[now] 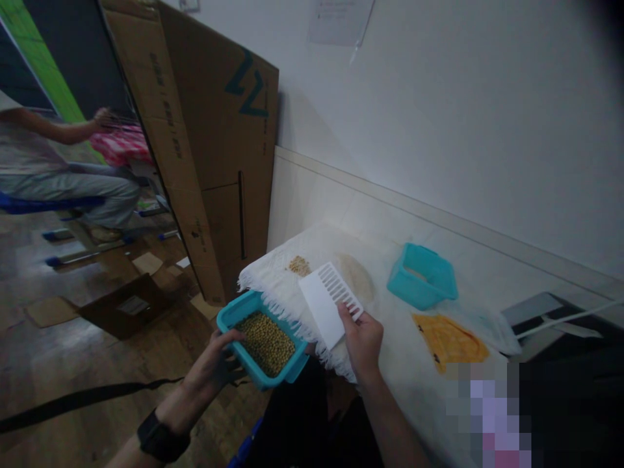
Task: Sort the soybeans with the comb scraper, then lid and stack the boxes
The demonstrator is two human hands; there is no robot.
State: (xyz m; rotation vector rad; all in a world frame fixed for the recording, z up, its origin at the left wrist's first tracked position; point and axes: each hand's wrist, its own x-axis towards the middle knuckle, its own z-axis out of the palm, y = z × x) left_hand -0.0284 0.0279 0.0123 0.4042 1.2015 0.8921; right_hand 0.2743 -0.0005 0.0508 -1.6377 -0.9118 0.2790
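My left hand (pixel 214 364) grips the near rim of a teal tray (pixel 234 313) filled with yellow-green beans (pixel 266 341), held just off the fringed edge of a white cloth (pixel 390 338) on the table. My right hand (pixel 361 338) is closed on a white comb-toothed scraper (pixel 327 300), its teeth pointing away over the cloth. A small heap of beans (pixel 299 265) lies on the cloth beyond the scraper, beside a pale round patch (pixel 358 276).
A second teal tray (pixel 422 275) sits further back on the cloth, with a yellow packet (pixel 448 341) near it. A tall cardboard box (pixel 209 143) leans at the left. Another person (pixel 58 169) sits far left. Flattened cardboard (pixel 121 305) lies on the floor.
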